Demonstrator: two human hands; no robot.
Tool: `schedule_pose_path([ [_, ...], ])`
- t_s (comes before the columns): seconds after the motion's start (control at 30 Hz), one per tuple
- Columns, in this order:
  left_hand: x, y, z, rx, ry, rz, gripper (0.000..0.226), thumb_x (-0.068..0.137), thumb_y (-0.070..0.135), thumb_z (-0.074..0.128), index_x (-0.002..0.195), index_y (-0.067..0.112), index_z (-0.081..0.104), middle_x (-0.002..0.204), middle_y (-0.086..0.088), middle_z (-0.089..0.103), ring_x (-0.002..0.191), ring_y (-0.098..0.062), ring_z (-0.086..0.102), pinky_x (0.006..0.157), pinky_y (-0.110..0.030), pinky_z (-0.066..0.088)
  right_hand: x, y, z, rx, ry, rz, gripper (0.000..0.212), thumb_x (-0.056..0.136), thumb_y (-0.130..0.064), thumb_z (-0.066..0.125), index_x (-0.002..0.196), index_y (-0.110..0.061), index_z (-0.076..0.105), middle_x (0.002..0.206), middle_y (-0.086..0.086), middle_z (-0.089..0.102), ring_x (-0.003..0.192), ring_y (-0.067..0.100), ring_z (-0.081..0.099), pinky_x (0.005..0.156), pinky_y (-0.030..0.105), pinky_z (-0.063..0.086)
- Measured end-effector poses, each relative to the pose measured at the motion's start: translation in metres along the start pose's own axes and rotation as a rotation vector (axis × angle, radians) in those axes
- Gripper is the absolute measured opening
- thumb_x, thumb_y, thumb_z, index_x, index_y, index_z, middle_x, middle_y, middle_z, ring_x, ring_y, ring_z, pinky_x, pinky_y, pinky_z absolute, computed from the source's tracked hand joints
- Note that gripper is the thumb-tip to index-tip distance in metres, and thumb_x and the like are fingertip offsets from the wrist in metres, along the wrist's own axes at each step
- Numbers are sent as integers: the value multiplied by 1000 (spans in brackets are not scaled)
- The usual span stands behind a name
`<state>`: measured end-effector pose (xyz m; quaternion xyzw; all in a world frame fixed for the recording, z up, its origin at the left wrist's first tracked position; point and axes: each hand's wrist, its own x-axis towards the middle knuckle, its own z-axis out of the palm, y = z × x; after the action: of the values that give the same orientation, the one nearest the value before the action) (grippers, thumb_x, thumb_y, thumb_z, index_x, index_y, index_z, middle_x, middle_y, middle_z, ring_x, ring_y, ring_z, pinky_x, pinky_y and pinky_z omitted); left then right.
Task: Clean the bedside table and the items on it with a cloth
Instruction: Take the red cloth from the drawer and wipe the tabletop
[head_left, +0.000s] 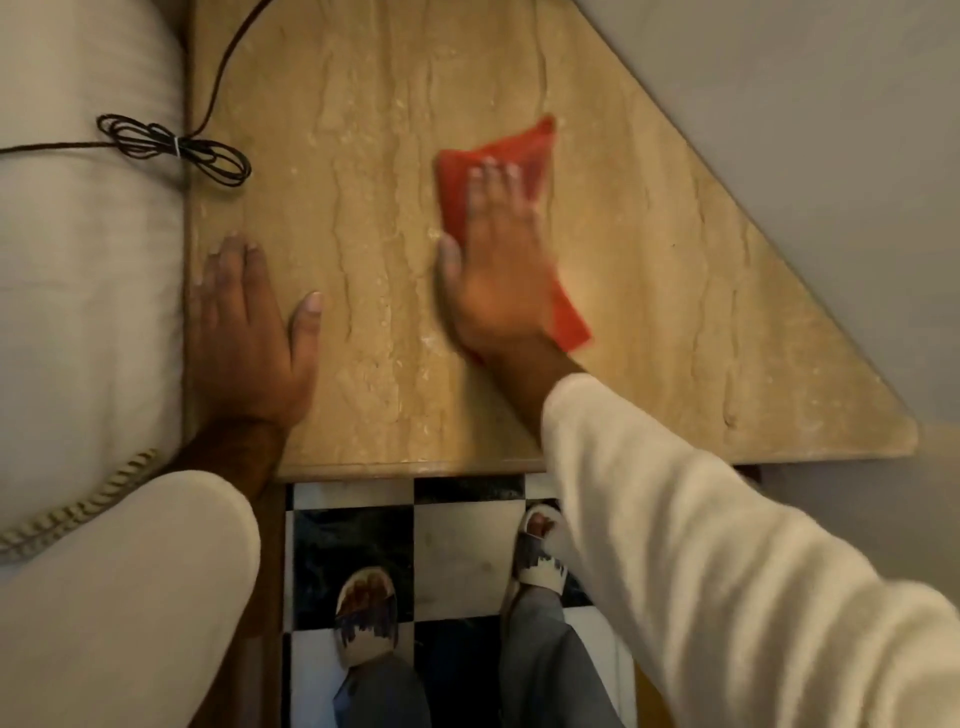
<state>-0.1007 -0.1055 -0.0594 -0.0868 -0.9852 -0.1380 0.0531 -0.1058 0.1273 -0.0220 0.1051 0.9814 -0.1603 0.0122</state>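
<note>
The bedside table (374, 171) has a beige marble-like top, cut at an angle along the wall on the right. A red cloth (514, 148) lies flat on it near the middle. My right hand (496, 280) presses down on the cloth with the palm flat and fingers spread; the hand and cloth are blurred. My left hand (249, 332) rests flat on the table's left part near the front edge, fingers apart, holding nothing.
A black cable (176, 148), tied in a bundle, crosses the table's left edge onto the white bedding (78, 260). A plain wall (779, 130) borders the angled edge. Below the front edge is a black-and-white checkered floor (457, 535) with my slippered feet.
</note>
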Motion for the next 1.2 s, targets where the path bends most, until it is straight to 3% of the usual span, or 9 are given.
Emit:
schedule_pose_path([
  [0.13,0,0,0,15,-32,-16,72,108,50,31,159,0,30,168,-22,28,155,-40,28,128,-53,20,22,-66,19,-92,-114,-319,68,110,-45,28,170,-15,15,179,5,12,166,23,6,132,46,12],
  [0.3,2,-1,0,13,-40,-22,75,108,54,26,160,1,29,169,-20,27,156,-39,28,128,-51,19,1,-9,9,-15,-88,-389,65,110,-41,36,169,-17,21,178,7,19,165,26,13,132,48,19],
  [0.4,1,-3,2,12,-43,-12,76,108,57,22,160,2,28,169,-20,26,155,-40,27,127,-52,18,-44,78,-13,11,-4,-127,66,111,-40,40,169,-17,21,177,8,19,165,27,14,133,46,16],
  [0.53,0,-6,6,8,-29,-5,76,108,59,22,160,4,26,170,-20,25,155,-41,27,127,-54,18,-114,200,-58,22,147,475,70,107,-37,37,169,-8,18,176,16,19,164,34,16,134,49,15],
  [0.6,0,-6,7,18,-17,1,75,108,57,24,161,4,25,169,-20,26,155,-41,27,127,-54,19,-129,225,-69,-22,182,693,72,105,-36,34,167,-1,19,175,21,20,163,39,17,133,48,14],
  [0.7,0,-4,6,29,-16,-1,74,108,56,26,160,3,26,169,-21,26,155,-41,28,127,-54,20,-116,214,-65,-53,201,813,75,103,-35,36,166,2,17,174,23,19,163,41,16,133,49,14],
  [0.77,-1,-3,6,37,-23,-7,74,109,55,27,160,2,26,169,-21,26,155,-41,27,127,-54,21,-101,178,-55,-43,188,729,76,104,-37,37,167,1,15,175,22,16,163,40,13,134,51,14],
  [1.03,0,-1,6,34,-1,-3,68,110,47,28,160,1,29,168,-22,28,154,-42,28,127,-52,20,-83,-51,30,-16,-46,-77,70,109,-40,33,169,-8,13,178,14,9,166,31,4,132,52,10],
  [1.2,-1,-6,8,22,39,11,63,111,42,25,159,2,31,167,-22,31,154,-41,31,127,-50,21,-87,-51,38,-12,-99,-317,67,110,-40,36,169,-13,21,178,9,16,166,25,9,131,48,14],
])
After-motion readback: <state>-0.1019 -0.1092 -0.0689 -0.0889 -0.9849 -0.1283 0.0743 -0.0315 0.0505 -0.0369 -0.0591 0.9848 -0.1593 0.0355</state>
